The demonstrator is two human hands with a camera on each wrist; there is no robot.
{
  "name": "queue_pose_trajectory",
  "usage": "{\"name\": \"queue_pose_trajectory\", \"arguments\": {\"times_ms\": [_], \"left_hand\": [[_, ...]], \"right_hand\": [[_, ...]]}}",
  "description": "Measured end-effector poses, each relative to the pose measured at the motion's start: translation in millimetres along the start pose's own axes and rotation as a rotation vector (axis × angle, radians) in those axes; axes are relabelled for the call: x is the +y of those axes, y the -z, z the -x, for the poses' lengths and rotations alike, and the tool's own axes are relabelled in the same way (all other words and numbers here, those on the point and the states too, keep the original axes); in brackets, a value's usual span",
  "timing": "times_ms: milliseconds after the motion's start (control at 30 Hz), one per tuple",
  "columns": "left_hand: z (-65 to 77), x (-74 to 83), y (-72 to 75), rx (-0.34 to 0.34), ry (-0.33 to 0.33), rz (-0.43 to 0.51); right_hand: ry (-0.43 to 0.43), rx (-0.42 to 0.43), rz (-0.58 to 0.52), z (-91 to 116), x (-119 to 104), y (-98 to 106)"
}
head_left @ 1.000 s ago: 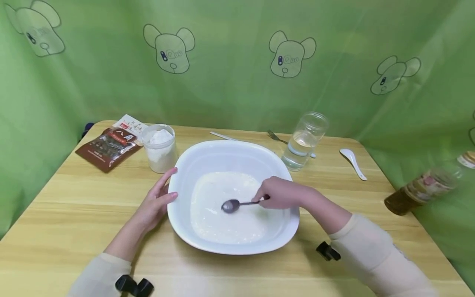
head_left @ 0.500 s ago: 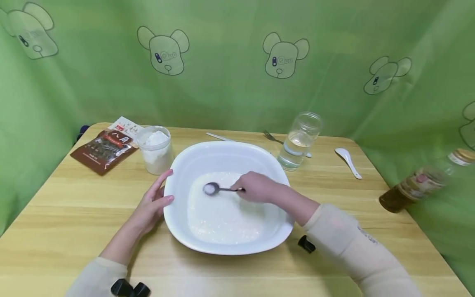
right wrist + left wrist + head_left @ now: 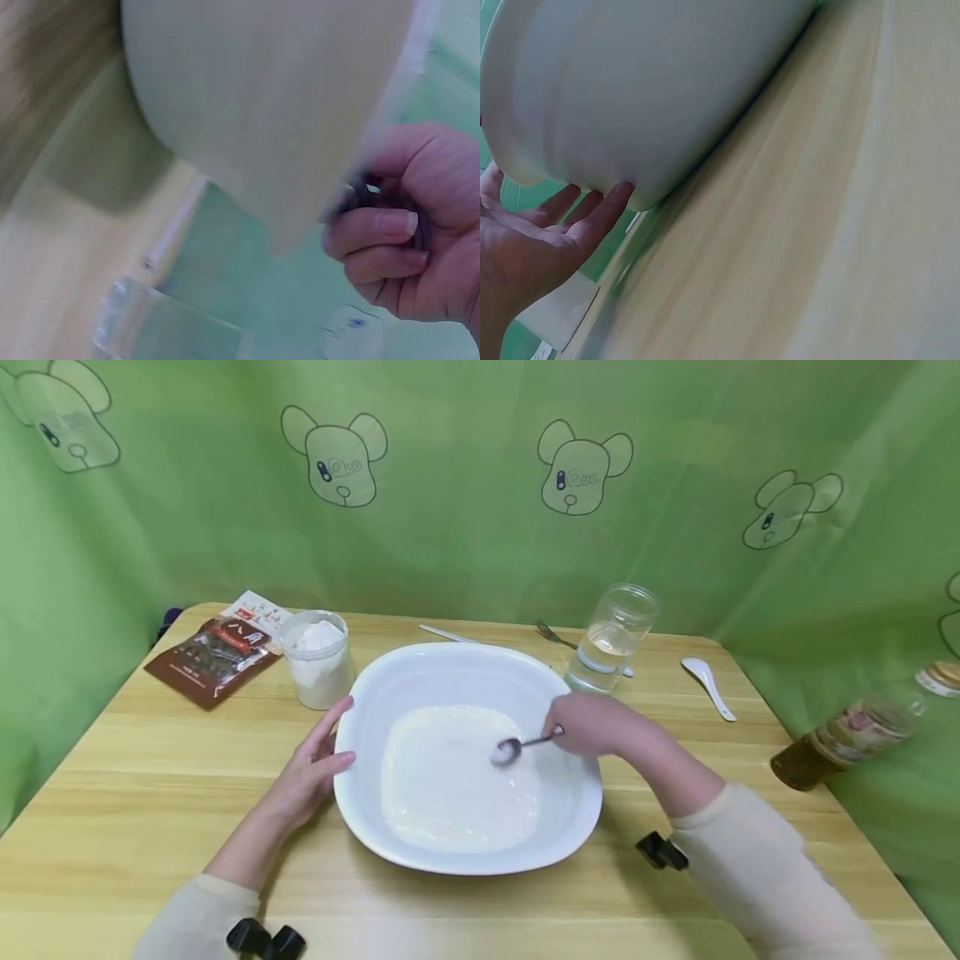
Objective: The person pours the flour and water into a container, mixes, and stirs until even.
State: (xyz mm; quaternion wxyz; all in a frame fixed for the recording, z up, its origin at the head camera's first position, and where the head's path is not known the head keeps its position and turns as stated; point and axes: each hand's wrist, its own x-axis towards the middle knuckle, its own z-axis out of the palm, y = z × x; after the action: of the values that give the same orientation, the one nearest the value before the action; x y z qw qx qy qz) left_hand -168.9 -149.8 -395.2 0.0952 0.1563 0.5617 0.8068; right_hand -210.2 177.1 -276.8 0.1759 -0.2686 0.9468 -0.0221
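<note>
A white basin [image 3: 420,672] stands on the wooden table with a whitish, milky layer [image 3: 450,785] across its bottom. My left hand [image 3: 311,768] rests against the basin's left side, thumb and forefinger tips at the rim. In the left wrist view, its spread, nearly straight fingers [image 3: 604,217] touch the outer wall. Over the right part of the basin, my right hand [image 3: 596,725] grips a dark metal spoon [image 3: 507,752] by its handle. The spoon's bowl, blurred, is low over the milky layer. In the right wrist view, curled fingers [image 3: 375,232] wrap the handle, and the basin wall hides the bowl.
Behind the basin are a jar of white powder [image 3: 321,668], a brown packet [image 3: 213,660], a fork [image 3: 551,633] and a glass jar of water [image 3: 603,652]. Farther right lie a white spoon [image 3: 707,687] and a tilted-looking bottle of dark liquid [image 3: 847,735]. Green cloth surrounds the table.
My right hand has swept the spoon up and left across the basin, then back to the right. My left hand stays at the basin's left side.
</note>
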Motion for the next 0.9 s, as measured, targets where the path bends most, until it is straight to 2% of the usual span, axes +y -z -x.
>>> {"name": "queue_pose_trajectory", "arguments": {"times_ms": [67,133,233,300,367,433,567,633,733,800,900], "left_hand": [[0.3,0.0,-0.7,-0.005,-0.005,-0.002],[0.7,0.0,-1.1,-0.006,-0.006,-0.001],[1.6,0.3,-1.4,-0.003,-0.006,0.005],[1.8,0.3,-1.2,-0.001,-0.007,0.007],[1.4,0.6,-1.1,-0.002,-0.01,0.006],[1.1,1.1,-0.8,-0.001,-0.011,0.004],[1.2,2.6,0.2,0.009,-0.011,0.002],[1.5,3.5,0.5,0.012,-0.01,0.003],[1.7,3.8,0.7,0.014,-0.009,0.009],[1.4,3.4,0.3,0.014,-0.007,0.014],[0.9,1.8,-0.6,0.012,-0.001,0.024]], "right_hand": [[-0.013,0.048,0.024,-19,-2,-3],[0.015,0.083,0.012,-39,-7,-8],[0.126,0.09,-0.058,-62,-24,-19],[0.202,0.059,-0.107,-66,-37,-26],[0.274,0.011,-0.146,-60,-47,-31],[0.322,-0.055,-0.165,-46,-50,-32],[0.36,-0.145,-0.132,-11,-38,-25],[0.307,-0.151,-0.095,4,-26,-16],[0.176,-0.089,0.004,12,-9,-1],[0.068,-0.039,0.064,8,-1,6],[-0.029,0.044,0.115,-12,4,7]]}}
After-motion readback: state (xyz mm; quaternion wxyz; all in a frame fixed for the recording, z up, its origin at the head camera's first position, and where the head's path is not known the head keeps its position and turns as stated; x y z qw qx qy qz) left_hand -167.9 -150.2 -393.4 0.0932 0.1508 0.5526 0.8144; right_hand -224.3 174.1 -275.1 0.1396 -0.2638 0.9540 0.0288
